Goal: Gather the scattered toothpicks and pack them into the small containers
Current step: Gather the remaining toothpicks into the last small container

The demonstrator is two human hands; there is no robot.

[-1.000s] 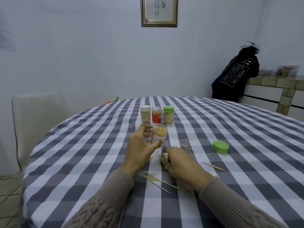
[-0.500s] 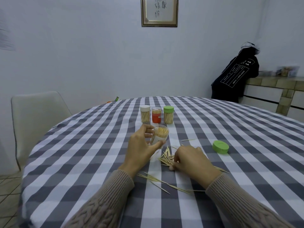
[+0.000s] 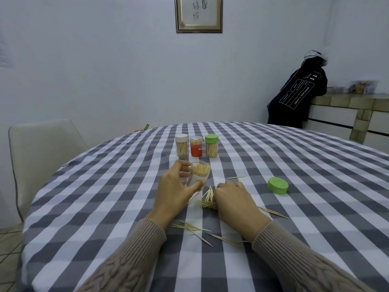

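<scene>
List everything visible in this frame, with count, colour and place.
capped jars: 3; white, clear and green lids; row at table centre
open jar: 1, clear, tilted, toothpicks inside, in left hand
green lid: 1, loose, right of the hands
loose toothpicks: many, pale wood, scattered by the hands
bundle: 1, pale, at right hand
table: 1, grey-white check cloth
chair: 1, white, left
frame: 1, on wall
person: 1, dark top, far right
left hand: grips open jar
right hand: curled on bundle

A home dining room — round bench [image 3: 294,165] under a grey-and-white checked cloth, white chair [image 3: 42,148], framed calligraphy [image 3: 199,13] on a plain wall, tiled counter [image 3: 347,106] — lived-in, domestic.
</scene>
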